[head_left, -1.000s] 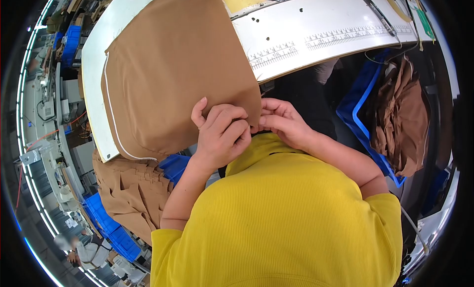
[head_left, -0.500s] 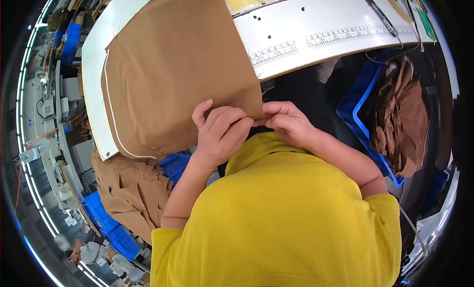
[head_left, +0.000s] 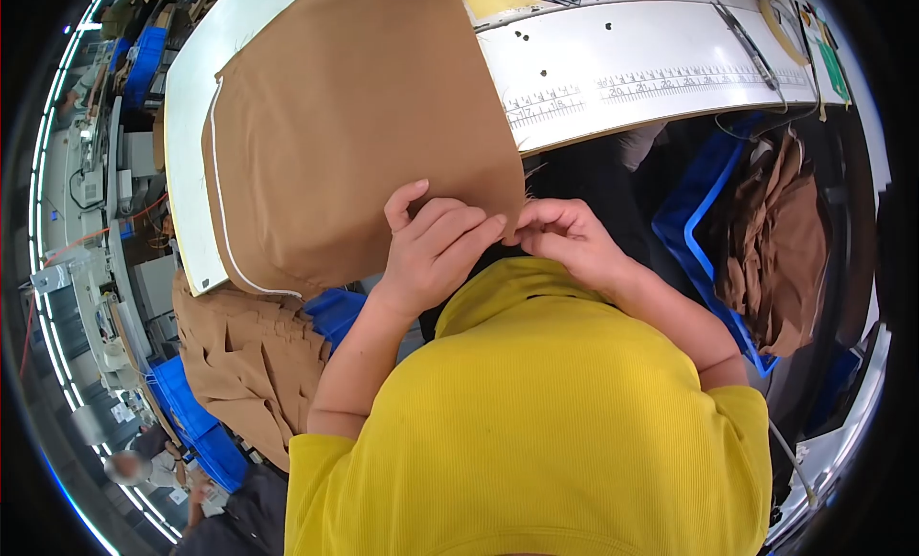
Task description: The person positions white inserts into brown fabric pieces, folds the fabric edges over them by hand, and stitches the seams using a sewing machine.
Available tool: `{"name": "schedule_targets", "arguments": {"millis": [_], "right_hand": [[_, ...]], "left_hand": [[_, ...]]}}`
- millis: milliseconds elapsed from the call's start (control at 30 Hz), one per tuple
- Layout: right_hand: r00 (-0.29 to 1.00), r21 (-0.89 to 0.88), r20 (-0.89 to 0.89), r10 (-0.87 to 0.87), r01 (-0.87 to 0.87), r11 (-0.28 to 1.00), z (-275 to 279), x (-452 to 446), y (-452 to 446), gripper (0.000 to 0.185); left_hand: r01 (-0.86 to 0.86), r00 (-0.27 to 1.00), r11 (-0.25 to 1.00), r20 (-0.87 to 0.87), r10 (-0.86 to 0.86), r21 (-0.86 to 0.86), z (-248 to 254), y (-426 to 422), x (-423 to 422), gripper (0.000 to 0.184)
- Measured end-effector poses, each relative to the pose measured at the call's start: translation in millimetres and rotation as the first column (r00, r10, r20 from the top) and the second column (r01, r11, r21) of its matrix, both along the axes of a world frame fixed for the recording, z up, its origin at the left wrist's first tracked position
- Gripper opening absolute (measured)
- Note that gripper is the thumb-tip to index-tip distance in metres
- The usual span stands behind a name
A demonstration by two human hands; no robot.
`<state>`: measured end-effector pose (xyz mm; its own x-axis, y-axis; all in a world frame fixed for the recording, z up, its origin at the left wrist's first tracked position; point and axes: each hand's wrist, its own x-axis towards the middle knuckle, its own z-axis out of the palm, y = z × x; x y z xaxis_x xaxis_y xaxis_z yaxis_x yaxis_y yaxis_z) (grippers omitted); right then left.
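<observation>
left hand [head_left: 438, 238], right hand [head_left: 576, 238]: fingers pinched together on near-right corner | broad flat brown cloth panel [head_left: 364, 125]: across white ruler-marked desk [head_left: 565, 44], corner overhanging | risk: uneven pull may pucker edge

The left hand [head_left: 436, 250] and right hand [head_left: 579, 245] seem to pinch the near-right corner of a brown fabric panel [head_left: 373, 125], the grip partly hidden; it lies over a white, ruler-marked surface [head_left: 661, 49].
</observation>
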<state>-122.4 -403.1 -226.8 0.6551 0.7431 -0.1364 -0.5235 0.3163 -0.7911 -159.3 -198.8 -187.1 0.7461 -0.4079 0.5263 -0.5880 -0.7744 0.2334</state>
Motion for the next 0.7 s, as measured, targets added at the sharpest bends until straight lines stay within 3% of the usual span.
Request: {"name": "schedule_targets", "arguments": {"millis": [167,200,233,267,333,400,500,567,600,667,700], "right_hand": [[0.98,-0.075,0.183,-0.08,0.095,0.993,-3.3,2.9,-4.7,0.025],[0.79,-0.122,0.573,-0.217,0.344,0.931,7.6,5.7,-4.9,0.026],[0.441,-0.054,0.862,-0.25,0.571,0.819,17.3,8.7,-4.8,0.028],[0.439,-0.052,0.864,-0.247,0.565,0.823,23.7,13.5,-3.9,0.028],[-0.023,0.109,0.993,-0.117,0.575,0.811,33.0,25.5,-0.6,0.03],[-0.032,0.112,0.993,-0.113,0.555,0.824,34.1,31.3,4.2,0.028],[0.062,0.032,0.996,-0.069,0.468,0.883,29.2,36.2,5.7,0.023],[0.312,-0.052,0.943,-0.115,0.479,0.876,34.5,33.1,6.6,0.018],[0.307,-0.049,0.945,-0.113,0.473,0.88,37.1,31.9,6.5,0.018],[0.565,-0.186,0.818,-0.108,0.437,0.88,41.9,30.8,5.6,0.012],[0.594,-0.206,0.799,-0.093,0.416,0.886,43.6,31.6,5.5,0.008]], "left_hand": [[-0.032,0.999,0.999,-0.019,0.031,-0.031,2.1,1.8,2.6,0.009],[-0.046,0.999,0.998,-0.026,0.045,-0.049,2.7,1.0,3.0,0.01],[-0.053,0.998,0.997,-0.022,0.052,-0.048,4.5,0.0,3.0,0.01],[-0.05,0.998,0.997,-0.047,0.047,-0.06,6.9,-1.6,2.3,0.009],[-0.051,0.996,0.996,-0.073,0.046,-0.07,9.2,-6.4,0.1,0.009],[-0.058,0.995,0.991,-0.082,0.049,-0.118,10.2,-12.0,-0.3,0.01],[-0.162,0.983,0.962,-0.116,0.139,-0.22,13.4,-17.3,0.2,0.014],[-0.197,0.978,0.95,-0.116,0.174,-0.241,14.1,-22.4,0.2,0.014],[-0.223,0.973,0.938,-0.118,0.198,-0.264,14.6,-23.5,0.9,0.015],[-0.223,0.972,0.945,-0.122,0.199,-0.238,14.0,-18.7,2.1,0.013],[-0.219,0.972,0.953,-0.135,0.194,-0.209,15.2,-16.3,2.9,0.011]]}}
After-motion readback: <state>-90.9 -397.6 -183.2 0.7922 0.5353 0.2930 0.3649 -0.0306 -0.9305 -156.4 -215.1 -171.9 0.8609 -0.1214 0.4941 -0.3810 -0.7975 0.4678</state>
